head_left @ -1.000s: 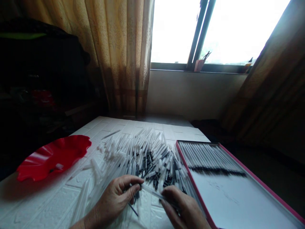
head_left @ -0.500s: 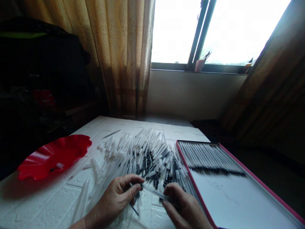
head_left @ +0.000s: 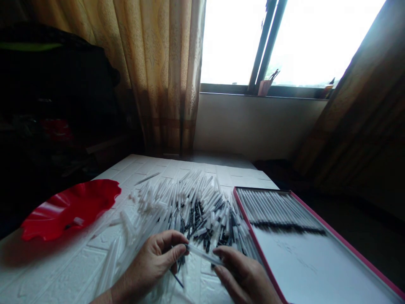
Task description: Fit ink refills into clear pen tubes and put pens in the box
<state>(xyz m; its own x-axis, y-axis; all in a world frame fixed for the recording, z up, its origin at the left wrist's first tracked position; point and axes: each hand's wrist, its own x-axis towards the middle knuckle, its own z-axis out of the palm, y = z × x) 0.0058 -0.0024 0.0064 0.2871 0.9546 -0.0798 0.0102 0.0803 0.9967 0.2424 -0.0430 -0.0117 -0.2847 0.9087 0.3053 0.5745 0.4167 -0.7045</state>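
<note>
Over the near edge of a pile of pen parts, my left hand (head_left: 155,259) pinches one end of a clear pen barrel (head_left: 204,254) between thumb and forefinger. A thin dark refill (head_left: 177,279) sticks out below that hand's fingers. My right hand (head_left: 245,274) is closed round the barrel's other end, thumb below and fingers above. Behind the hands lie many translucent barrels (head_left: 155,219), dark refills and clear caps (head_left: 218,217), heaped together. What the curled fingers of either hand cover is hidden.
On the right, a pink-edged shallow box (head_left: 291,261) holds a row of pens (head_left: 278,209) along its far side. A red wavy-rimmed bowl (head_left: 47,215) stands left on the white brick-patterned table (head_left: 60,270). A pink cup (head_left: 264,87) stands on the windowsill.
My right hand's fingertips have shifted slightly left along the barrel. My left hand keeps its pinch almost in place, and the pile looks unchanged.
</note>
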